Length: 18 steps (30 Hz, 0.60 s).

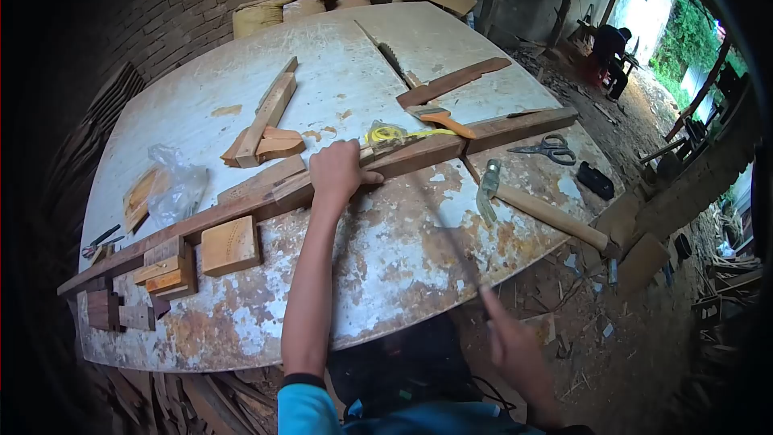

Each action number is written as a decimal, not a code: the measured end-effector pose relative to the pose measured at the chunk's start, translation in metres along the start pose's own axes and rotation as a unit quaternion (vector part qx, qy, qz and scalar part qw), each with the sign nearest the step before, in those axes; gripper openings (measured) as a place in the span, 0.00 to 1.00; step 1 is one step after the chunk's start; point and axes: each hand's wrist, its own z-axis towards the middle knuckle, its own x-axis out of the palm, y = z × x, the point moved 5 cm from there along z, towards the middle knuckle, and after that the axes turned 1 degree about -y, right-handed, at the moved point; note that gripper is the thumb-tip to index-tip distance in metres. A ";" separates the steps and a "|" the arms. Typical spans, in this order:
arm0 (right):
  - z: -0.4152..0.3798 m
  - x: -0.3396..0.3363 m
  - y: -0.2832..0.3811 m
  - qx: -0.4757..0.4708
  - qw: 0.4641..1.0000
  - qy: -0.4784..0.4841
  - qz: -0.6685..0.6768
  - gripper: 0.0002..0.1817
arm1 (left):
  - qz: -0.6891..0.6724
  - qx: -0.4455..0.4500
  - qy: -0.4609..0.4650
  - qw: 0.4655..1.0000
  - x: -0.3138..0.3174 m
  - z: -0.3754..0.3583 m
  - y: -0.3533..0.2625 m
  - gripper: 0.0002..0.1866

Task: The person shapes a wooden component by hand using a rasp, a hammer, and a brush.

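My left hand (340, 173) is closed over a long wooden beam (423, 155), pressing it against the worktable, with the thumb along its near side. A narrow dark gap crosses the beam right of this hand. In my right hand (519, 354), closed and smeared by motion near the table's front edge, is a long thin blade (451, 238). It slants up and left toward the beam; blur hides its exact kind. Just beyond my left hand lie a yellow tape measure (386, 134) and a brush with an orange handle (443, 119).
On the white, paint-worn table (370, 290) lie a hammer (539, 213), scissors (549, 149), a dark case (595, 180), wooden blocks (231, 246), a plastic bag (177, 185) and a handsaw (388, 55). Another person (610, 56) sits far back right.
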 end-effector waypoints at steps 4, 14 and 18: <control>-0.010 -0.014 -0.013 0.075 0.987 -0.126 0.063 0.30 | -0.036 0.025 -0.049 0.998 -0.002 -0.010 0.005 0.27; 0.039 0.038 -0.030 0.059 0.960 -0.111 0.250 0.07 | -0.307 0.107 -0.002 0.946 -0.059 -0.010 0.023 0.25; 0.064 0.052 -0.018 0.025 0.952 -0.104 0.288 0.06 | -0.298 0.092 -0.045 0.949 -0.077 -0.015 0.031 0.24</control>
